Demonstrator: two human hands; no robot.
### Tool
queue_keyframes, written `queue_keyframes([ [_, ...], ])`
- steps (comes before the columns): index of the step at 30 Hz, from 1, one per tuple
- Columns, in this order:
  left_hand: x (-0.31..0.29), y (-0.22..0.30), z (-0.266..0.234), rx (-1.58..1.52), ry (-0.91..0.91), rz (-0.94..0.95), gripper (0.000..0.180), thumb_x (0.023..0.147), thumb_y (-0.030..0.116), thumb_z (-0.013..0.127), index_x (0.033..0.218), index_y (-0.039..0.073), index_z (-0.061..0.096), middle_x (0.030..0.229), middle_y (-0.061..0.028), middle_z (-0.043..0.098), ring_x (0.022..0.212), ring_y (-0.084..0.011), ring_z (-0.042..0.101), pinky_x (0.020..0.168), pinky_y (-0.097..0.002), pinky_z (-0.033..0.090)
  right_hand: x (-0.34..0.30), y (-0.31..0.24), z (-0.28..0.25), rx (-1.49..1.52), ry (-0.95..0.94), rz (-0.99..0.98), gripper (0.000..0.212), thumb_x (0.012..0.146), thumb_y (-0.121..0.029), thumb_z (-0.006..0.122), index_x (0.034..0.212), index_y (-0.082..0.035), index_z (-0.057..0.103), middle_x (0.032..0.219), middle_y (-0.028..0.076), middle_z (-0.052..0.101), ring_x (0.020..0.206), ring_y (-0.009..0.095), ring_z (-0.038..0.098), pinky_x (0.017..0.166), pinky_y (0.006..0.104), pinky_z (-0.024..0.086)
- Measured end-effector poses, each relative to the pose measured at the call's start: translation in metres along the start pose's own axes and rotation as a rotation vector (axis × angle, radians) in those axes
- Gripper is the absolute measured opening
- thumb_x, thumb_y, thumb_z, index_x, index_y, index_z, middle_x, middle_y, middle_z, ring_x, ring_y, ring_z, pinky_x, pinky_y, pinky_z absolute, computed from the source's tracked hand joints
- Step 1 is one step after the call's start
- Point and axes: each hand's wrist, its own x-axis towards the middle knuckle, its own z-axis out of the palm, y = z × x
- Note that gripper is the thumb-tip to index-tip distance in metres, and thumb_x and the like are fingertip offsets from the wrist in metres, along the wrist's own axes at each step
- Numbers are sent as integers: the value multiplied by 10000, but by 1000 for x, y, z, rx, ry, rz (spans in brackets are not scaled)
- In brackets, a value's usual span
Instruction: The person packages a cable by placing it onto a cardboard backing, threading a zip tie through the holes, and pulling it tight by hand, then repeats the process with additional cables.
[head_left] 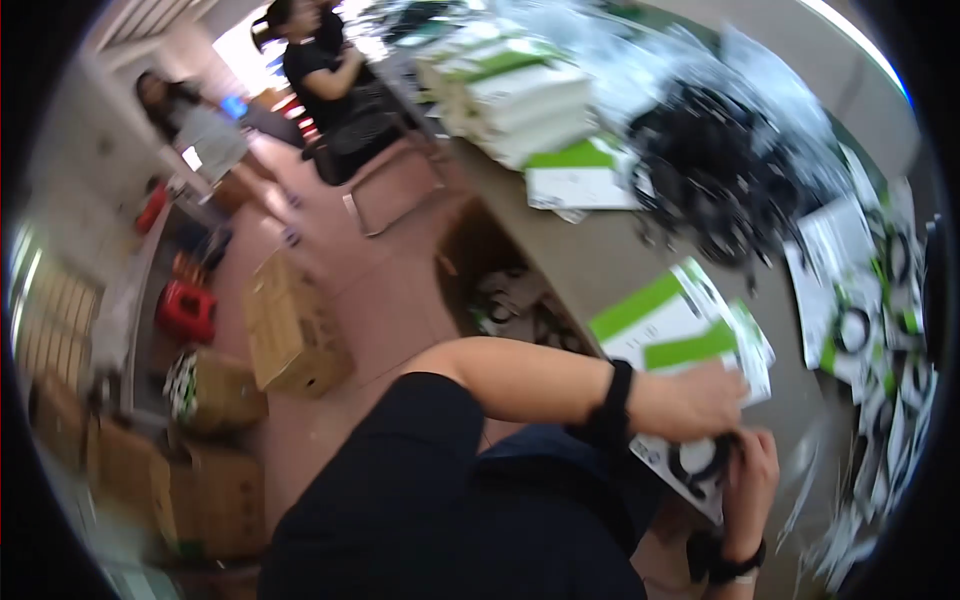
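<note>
The right hand [752, 468] pinches the right side of a white card [708, 499] bearing a black coiled cable [698, 462], at the bench's [590, 272] near edge. The left hand [692, 402] lies bent over the card's upper end; I cannot tell what its blurred fingers grip. Just beyond are green-and-white cards [650, 315]. Packed cables [853, 328] line the bench's right edge. Farther off, a black cable heap [710, 165] sits beside stacked cards [530, 98] toward the far end.

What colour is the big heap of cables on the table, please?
The heap of cables is black, as seen in the head view.
</note>
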Motion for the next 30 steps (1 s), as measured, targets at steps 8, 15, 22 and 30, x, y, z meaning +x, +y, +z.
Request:
queue_keyframes([
  [8, 7, 18, 47, 94, -22, -125, 64, 683, 126, 650, 700, 64, 656, 776, -93, 604, 719, -253, 630, 573, -372, 506, 1, 24, 1, -99, 10, -221, 187, 847, 14, 534, 1026, 1, 585, 933, 186, 551, 877, 373, 557, 747, 416, 455],
  [15, -8, 11, 13, -5, 34, -26, 37, 714, 133, 595, 720, 99, 607, 762, -60, 570, 717, -222, 599, 567, -344, 506, 0, 4, 8, -98, 130, -76, 125, 825, 58, 517, 942, 16, 534, 874, 180, 514, 810, 370, 527, 692, 422, 430],
  [22, -21, 10, -2, -109, 35, -164, 126, 711, 43, 595, 833, 31, 566, 821, -110, 528, 775, -267, 557, 662, -355, 476, 8, 1, 8, -99, 168, -112, 174, 766, 49, 624, 929, -8, 596, 872, 140, 580, 796, 319, 600, 687, 385, 503],
  [30, -16, 17, 6, -192, 45, -165, 311, 674, -43, 623, 983, -9, 614, 819, -79, 512, 768, -253, 530, 676, -345, 473, -1, 5, 7, -118, 139, -90, 165, 740, 24, 637, 900, 3, 604, 864, 119, 578, 771, 277, 603, 644, 350, 513],
])
